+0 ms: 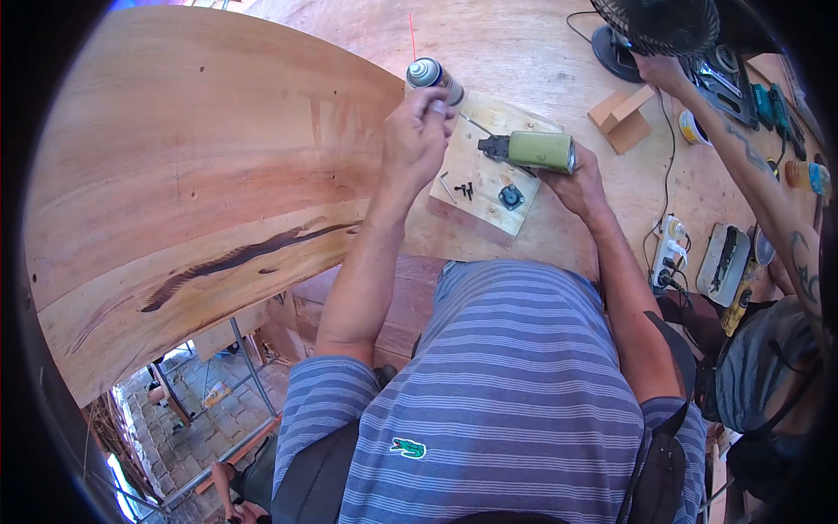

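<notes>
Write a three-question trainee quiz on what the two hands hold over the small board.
1. True or false: the left hand grips a spray can.
2. The right hand holds: A) a hammer, B) a green cylindrical tool, C) a brush.
3. What lies on the small board beside the loose black screws?

Key: 1 true; 2 B; 3 a hex key.

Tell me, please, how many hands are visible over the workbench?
3: the left hand holds a spray can, the right hand grips a green power tool, and a co-worker's hand reaches under the fan. Others may be hidden.
</notes>
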The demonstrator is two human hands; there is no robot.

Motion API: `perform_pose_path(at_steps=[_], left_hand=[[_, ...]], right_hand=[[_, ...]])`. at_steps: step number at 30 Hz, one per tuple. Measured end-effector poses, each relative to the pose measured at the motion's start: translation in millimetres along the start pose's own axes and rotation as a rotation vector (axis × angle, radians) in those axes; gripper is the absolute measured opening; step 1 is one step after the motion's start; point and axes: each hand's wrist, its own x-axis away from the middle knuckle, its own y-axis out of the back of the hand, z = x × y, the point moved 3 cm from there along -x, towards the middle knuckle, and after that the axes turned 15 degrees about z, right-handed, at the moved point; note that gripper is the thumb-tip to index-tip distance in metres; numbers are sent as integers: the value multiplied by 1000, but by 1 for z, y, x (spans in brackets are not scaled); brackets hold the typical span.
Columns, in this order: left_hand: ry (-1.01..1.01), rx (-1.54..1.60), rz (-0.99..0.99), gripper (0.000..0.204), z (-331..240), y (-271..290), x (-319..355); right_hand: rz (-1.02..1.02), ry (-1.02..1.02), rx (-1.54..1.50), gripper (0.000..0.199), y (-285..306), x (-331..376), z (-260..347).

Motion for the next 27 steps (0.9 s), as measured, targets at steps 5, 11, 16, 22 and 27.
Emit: perform_pose_path(at_steps=[5,11,16,22,27], left_hand=[[207,-55,-20,36,-13,-4,14],[106,-293,-1,30,-19,-8,9],[15,-399,-3,29,-22,-8,6],[78,-317,58,30,-18,-6,3],[177,-267,57,33,-22,-8,1]], right_hand=[[-2,10,26,39,-1,-1,-2],[-10,25,24,37,-4,0,-1],[-20,30,17,39,-4,-1,1],[-31,49,18,39,-2,0,0],[-40,61,59,38,-4,0,4]])
